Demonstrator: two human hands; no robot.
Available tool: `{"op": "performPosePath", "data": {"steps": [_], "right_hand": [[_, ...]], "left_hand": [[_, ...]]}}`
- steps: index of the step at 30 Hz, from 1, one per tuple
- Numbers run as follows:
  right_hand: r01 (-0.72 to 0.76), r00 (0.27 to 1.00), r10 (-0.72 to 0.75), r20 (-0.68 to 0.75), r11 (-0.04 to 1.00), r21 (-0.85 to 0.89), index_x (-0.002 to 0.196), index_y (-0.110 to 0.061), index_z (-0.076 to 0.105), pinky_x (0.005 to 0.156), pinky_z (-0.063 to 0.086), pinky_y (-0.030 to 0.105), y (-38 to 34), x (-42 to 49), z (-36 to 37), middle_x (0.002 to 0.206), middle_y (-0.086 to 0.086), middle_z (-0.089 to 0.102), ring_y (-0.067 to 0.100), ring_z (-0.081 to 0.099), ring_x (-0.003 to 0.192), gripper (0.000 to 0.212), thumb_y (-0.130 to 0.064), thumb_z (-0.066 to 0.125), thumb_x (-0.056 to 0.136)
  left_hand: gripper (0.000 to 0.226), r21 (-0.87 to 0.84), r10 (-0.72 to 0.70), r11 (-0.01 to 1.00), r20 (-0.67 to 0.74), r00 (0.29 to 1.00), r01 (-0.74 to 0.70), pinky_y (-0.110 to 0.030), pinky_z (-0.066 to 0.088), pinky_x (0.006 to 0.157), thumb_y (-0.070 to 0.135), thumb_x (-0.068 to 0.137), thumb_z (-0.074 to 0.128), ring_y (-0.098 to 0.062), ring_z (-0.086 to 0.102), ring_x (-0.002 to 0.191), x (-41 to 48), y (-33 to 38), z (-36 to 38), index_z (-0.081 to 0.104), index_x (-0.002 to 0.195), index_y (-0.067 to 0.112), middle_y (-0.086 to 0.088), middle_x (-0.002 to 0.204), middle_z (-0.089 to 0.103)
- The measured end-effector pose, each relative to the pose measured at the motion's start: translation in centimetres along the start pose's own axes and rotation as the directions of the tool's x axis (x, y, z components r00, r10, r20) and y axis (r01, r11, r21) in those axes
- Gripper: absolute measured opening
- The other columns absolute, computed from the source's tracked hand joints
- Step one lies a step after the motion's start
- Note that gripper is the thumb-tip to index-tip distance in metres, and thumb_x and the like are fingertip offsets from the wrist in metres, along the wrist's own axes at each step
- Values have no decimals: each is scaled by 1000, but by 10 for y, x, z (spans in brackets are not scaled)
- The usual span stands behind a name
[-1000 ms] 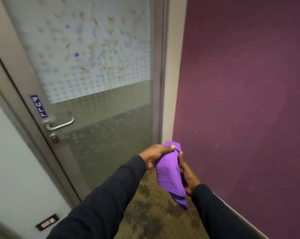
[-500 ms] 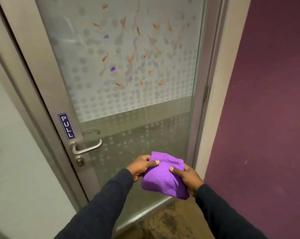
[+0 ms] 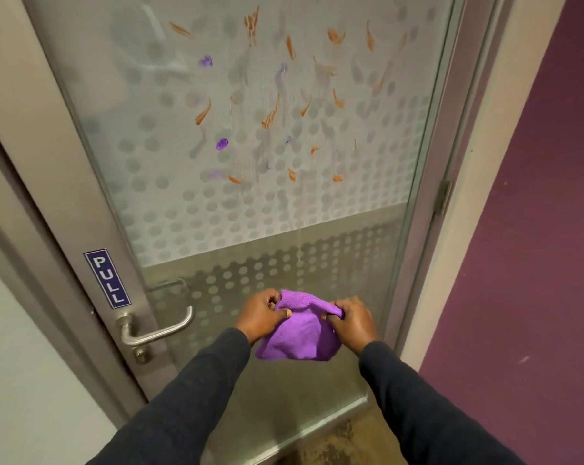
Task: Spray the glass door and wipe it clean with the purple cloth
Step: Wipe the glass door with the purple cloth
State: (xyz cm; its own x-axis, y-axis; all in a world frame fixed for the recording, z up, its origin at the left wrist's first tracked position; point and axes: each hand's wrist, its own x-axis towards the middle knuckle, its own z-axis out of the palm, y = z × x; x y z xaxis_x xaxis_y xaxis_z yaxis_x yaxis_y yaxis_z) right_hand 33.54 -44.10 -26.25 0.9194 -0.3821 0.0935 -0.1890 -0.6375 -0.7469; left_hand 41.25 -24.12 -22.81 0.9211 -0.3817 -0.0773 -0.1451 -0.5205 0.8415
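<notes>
The glass door [image 3: 237,209] fills the view, frosted with a dot pattern and smeared with orange and purple marks [image 3: 270,115] in its upper half; thin wet streaks run down from them. The purple cloth [image 3: 300,333] hangs bunched in front of the door's lower pane. My left hand [image 3: 262,313] pinches its upper left edge and my right hand [image 3: 352,322] grips its upper right edge. No spray bottle is in view.
A metal lever handle [image 3: 156,330] and a blue PULL sign [image 3: 107,278] sit on the door's left frame. A purple wall [image 3: 535,229] stands close on the right, with a hinge [image 3: 444,196] on the door jamb. Mottled brown floor [image 3: 337,444] shows below.
The view has swung left and closer to face the door squarely. The cloth went from hanging folded between my hands to being held spread by its top edge.
</notes>
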Motion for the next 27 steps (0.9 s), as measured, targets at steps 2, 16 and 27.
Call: {"op": "performPosePath", "data": {"steps": [2, 16, 27], "right_hand": [[38, 999, -39, -15, 998, -52, 91, -11, 77, 76, 37, 24, -2, 19, -2, 93, 6, 54, 22, 54, 88, 14, -20, 67, 93], [111, 990, -132, -54, 948, -299, 97, -18, 75, 67, 43, 31, -33, 121, -35, 94, 11, 74, 36, 68, 88, 24, -33, 56, 96], [205, 934, -103, -343, 939, 277, 162, -22, 19, 120, 36, 46, -74, 94, 41, 164, 4, 34, 26, 34, 150, 65, -43, 44, 105]], "left_hand": [[22, 48, 11, 999, -44, 999, -9, -31, 36, 68, 11, 89, 74, -19, 43, 73, 11, 3, -1, 53, 84, 9, -9, 78, 49], [25, 228, 130, 973, -438, 889, -30, -19, 33, 55, 15, 87, 73, -14, 51, 65, 70, 49, 4, 54, 71, 18, 8, 67, 54], [13, 259, 276, 953, -540, 795, -155, -33, 49, 55, 24, 91, 69, -10, 55, 58, 89, 63, -25, 59, 82, 26, 6, 61, 58]]}}
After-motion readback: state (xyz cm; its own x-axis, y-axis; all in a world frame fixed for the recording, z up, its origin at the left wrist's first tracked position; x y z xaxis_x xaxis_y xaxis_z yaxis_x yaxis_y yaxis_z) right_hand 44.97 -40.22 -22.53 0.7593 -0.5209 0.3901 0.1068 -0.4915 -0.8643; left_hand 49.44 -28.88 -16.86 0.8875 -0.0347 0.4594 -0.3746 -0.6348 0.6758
